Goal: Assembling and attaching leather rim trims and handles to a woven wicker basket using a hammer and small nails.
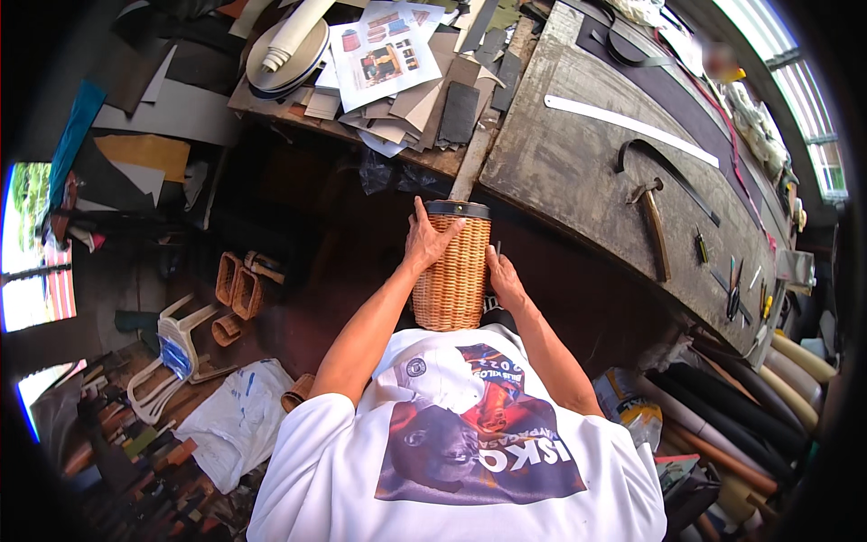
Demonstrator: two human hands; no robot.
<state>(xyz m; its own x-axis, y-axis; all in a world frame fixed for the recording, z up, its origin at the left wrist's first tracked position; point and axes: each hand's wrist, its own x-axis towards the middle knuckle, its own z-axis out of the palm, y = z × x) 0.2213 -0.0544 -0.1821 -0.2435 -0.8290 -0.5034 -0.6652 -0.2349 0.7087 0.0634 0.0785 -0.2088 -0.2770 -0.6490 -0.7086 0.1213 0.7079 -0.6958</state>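
Observation:
A tall wicker basket [454, 280] stands upright against my lap, with a black band [461, 210] around its rim. My left hand [428, 240] wraps the basket's upper left side, its fingers reaching up to the band and its thumb across the front. At the basket's right side is my right hand [506, 278], its fingers closed. A thin dark tool [498, 247] sticks up from that hand; most of it is hidden. The inside of the basket cannot be seen.
On the workbench [569, 163] to the right lie a hammer [657, 237], a black strap [673, 172], a white strip [632, 131] and several hand tools. Sheets and scraps [397, 108] cover the far table. Smaller baskets [239, 287] and a white chair [185, 348] are at left.

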